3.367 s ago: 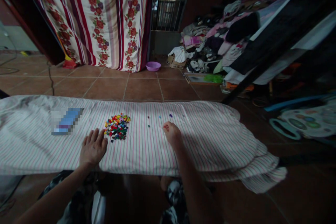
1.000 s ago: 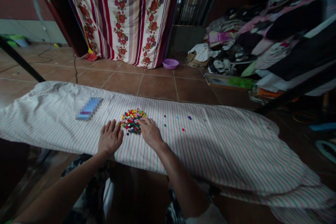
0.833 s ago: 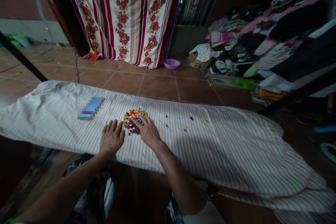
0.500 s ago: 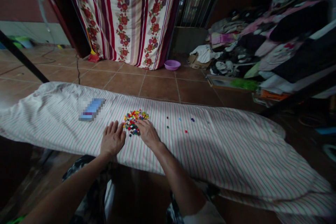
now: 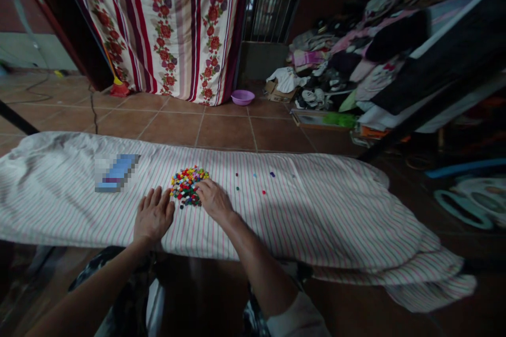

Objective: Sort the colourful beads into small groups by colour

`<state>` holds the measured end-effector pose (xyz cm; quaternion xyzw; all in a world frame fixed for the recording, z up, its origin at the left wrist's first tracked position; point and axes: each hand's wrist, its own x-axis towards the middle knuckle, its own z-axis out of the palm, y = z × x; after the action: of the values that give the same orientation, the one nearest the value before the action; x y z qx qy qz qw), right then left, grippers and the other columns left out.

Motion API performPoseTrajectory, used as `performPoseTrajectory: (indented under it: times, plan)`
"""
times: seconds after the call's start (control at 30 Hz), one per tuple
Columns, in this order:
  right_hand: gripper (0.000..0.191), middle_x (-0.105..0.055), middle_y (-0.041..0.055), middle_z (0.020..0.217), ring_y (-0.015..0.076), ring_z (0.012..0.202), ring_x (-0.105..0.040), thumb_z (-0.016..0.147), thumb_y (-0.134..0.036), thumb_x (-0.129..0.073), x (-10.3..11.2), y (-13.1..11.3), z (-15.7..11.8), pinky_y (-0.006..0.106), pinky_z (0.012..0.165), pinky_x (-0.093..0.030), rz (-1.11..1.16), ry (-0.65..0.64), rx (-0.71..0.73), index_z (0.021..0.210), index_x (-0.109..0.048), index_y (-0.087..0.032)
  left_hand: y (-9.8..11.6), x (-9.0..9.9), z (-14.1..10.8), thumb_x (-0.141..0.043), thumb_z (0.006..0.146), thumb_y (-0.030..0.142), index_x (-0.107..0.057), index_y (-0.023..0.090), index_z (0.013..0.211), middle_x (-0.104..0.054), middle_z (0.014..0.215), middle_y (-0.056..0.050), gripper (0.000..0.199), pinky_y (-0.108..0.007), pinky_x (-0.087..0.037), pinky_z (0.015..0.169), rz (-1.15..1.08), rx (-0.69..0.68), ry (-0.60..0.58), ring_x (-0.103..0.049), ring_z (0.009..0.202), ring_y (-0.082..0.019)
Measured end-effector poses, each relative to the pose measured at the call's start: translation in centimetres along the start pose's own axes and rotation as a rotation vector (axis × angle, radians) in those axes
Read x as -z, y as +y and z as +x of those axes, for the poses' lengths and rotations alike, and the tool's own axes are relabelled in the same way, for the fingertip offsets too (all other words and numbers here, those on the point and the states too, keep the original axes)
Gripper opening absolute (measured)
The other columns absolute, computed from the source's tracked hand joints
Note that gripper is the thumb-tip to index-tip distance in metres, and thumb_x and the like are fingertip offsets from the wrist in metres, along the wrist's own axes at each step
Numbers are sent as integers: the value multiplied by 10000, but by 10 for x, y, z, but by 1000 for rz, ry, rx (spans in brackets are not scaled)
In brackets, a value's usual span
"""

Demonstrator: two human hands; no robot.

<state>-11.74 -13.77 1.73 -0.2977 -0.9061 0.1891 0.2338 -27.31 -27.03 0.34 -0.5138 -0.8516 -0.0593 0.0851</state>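
Note:
A heap of small, many-coloured bead-like pieces (image 5: 187,181) lies on a striped cloth (image 5: 336,210). Palm down on the cloth, my left hand (image 5: 153,216) rests at the heap's left edge with its fingers stretched out. My right hand (image 5: 215,201) is at the right side of the heap, fingers bent and drawn together at the pieces. Whatever is between those fingertips is too small to make out. Right of the heap lie several single pieces, among them a red piece (image 5: 264,192), a dark blue piece (image 5: 272,174) and a green piece (image 5: 237,188).
A blurred-out blue flat object (image 5: 118,172) lies on the cloth at left. Beyond are a floral curtain (image 5: 177,26), a purple basin (image 5: 242,97) and a red dustpan (image 5: 119,89) on the tiled floor. Clothes (image 5: 356,58) are piled at back right. Dark poles flank the cloth.
The camera view has turned to the right, so everything sits further left. My right fingers have pulled back slightly towards the heap's right edge and curled. My left hand stays flat.

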Motion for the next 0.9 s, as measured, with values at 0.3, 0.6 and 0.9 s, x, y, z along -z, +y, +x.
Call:
performPoseTrajectory:
  times: [0.3, 0.6, 0.9]
  plan:
    - [190, -609, 42, 940, 146, 860, -596, 871, -142, -513, 41, 57, -21, 264, 815, -485, 138, 283, -125, 927, -681, -210, 0, 3, -1, -299, 917, 384, -471, 167, 1374, -430, 1453, -138, 535, -447, -269, 1117, 24, -6, -33, -323, 1385, -301]
    - [242, -637, 69, 888, 161, 749, -608, 811, -236, -479, 86, 131, -82, 279, 741, -519, 55, 530, -371, 877, -707, -190, -2, 3, -1, -313, 896, 361, -467, 162, 1373, -435, 1447, -141, 539, -462, -257, 1120, 19, -20, -44, -309, 1390, -291]
    - [296, -672, 76, 862, 181, 740, -610, 741, -205, -462, 110, 168, -119, 296, 731, -495, -81, 555, -589, 917, -697, -169, -3, 2, -2, -331, 869, 353, -482, 204, 1349, -473, 1415, -112, 524, -466, -268, 1103, -26, -25, -27, -322, 1368, -277]
